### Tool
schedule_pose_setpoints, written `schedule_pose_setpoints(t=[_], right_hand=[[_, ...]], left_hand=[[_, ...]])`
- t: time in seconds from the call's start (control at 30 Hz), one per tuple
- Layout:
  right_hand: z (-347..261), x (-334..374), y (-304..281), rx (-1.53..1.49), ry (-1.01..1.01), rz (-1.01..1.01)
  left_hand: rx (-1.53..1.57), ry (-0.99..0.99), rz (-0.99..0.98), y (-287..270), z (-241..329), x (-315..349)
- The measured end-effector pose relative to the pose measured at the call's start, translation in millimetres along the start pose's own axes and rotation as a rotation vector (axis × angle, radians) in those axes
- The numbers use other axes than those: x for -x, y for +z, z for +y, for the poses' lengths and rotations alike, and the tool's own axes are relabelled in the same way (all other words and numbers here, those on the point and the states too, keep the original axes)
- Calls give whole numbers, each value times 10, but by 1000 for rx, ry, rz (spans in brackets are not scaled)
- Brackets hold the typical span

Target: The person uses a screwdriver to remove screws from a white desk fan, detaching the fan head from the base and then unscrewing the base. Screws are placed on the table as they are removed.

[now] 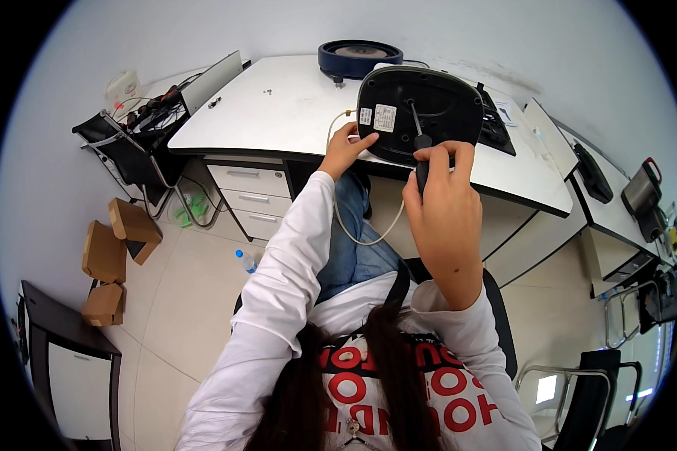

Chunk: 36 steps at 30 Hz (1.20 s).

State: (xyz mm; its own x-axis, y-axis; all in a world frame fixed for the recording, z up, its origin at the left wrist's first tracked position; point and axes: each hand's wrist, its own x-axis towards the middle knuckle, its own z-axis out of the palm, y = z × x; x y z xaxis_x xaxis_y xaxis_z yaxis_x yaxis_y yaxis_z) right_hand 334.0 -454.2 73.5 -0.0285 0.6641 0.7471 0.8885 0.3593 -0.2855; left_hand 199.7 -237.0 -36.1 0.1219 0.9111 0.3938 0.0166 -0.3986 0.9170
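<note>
head view: black base (pixel 447 105) tilted up at front edge of desk (pixel 237 124), just beyond both hands. left hand (pixel 344 151) grips its lower-left rim. right hand (pixel 445 201) wrapped round screwdriver (pixel 420 134), tip at hole.

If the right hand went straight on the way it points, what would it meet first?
Likely the black housing, through the tip of the screwdriver that the right hand holds; depth is unclear, so the tip may be touching it.

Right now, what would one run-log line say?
left hand: gripping black rounded plastic base, lower-left edge | right hand: holding black-handled metal screwdriver, tip at base's upper hole | beyond: round dark-blue device on white desk
</note>
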Motion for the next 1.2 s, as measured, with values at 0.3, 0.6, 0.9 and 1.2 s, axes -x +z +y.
schedule_pose_setpoints(t=[0.3,0.6,0.9,1.2], right_hand=[[0,12,94,-84,-43,66],[366,84,-188,-61,114,171],[675,-78,-686,416,-38,-82],[527,13,-540,661,-402,-127]], left_hand=[[65,50,12,52,-54,48],[-55,72,96,348,85,17],[-113,114,118,580,142,-38],[-120,118,91,576,156,-16]])
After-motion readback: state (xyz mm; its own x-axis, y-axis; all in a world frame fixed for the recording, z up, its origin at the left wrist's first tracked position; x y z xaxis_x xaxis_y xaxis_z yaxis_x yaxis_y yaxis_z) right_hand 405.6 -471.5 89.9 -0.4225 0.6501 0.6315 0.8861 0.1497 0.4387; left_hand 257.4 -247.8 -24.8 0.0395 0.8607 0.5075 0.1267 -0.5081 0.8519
